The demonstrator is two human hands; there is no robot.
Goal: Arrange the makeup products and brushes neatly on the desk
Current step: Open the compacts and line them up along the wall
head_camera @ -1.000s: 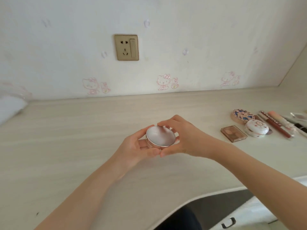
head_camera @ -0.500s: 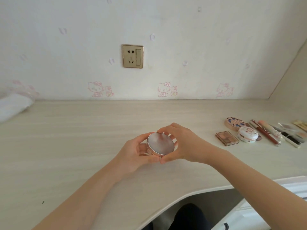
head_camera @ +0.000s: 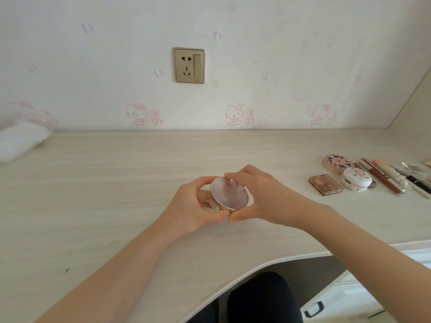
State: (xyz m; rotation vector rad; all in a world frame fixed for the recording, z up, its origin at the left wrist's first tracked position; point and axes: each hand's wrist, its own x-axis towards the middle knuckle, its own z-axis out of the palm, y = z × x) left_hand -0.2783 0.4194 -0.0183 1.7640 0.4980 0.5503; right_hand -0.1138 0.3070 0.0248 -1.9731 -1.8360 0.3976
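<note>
A round pink compact (head_camera: 229, 193) with a shiny lid is held over the middle of the desk (head_camera: 116, 183), tilted so its lid faces me. My left hand (head_camera: 193, 206) grips its left side with curled fingers and thumb. My right hand (head_camera: 258, 197) grips its right side, fingers over the top edge and thumb beneath. At the right lie a small brown eyeshadow palette (head_camera: 325, 184), a flowered round compact (head_camera: 335, 163), a white domed case (head_camera: 355, 179) and several pens and brushes (head_camera: 387, 177).
A white plastic-wrapped bundle (head_camera: 21, 141) lies at the desk's far left. A wall socket (head_camera: 189, 65) sits on the wall behind. The desk's front edge curves inward above my dark-clothed leg (head_camera: 261, 299). A drawer handle (head_camera: 314, 308) shows at lower right.
Both hands keep hold of the compact; its lid has tilted more toward me and to the right. The view has shifted, bringing more of the right-hand items into sight.
</note>
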